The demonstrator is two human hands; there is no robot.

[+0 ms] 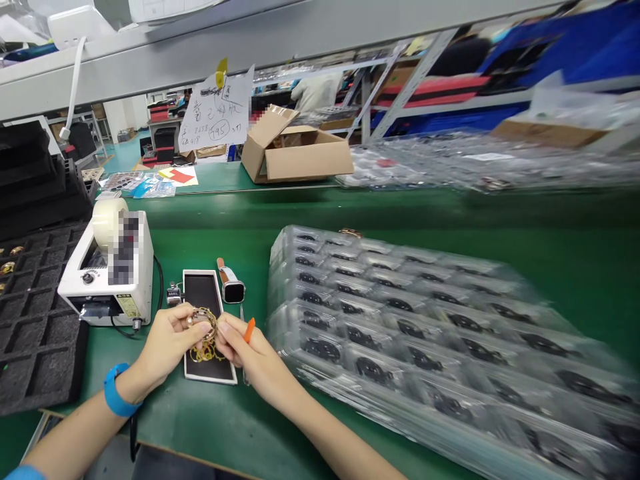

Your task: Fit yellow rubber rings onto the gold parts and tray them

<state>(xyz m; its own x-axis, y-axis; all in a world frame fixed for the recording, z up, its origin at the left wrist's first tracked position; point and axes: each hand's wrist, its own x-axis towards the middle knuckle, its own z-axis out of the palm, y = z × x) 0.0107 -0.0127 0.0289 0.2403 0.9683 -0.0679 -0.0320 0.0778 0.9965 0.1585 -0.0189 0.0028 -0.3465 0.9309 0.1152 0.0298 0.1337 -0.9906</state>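
Note:
My left hand [173,337] is closed, its thumb and fingers pinching a round gold-coloured watch case [204,319], ring-like in shape. Against the right side of that ring are the fingertips of my right hand [253,350], also closed. An orange-ended tool [249,330] sticks up from the right hand's grip; its working end is hidden. Below both hands lies a shallow white-rimmed tray [229,382] with a dark bottom. Yellow rings [203,353] are heaped in it, partly covered by the left hand.
A smartwatch [233,291] and a tally counter [173,294] flank the small tray. Left stand a tape dispenser [143,260] and a black foam tray [50,333]. Stacked clear plastic trays [400,320] with black parts fill the right. Behind is an open cardboard box [310,162].

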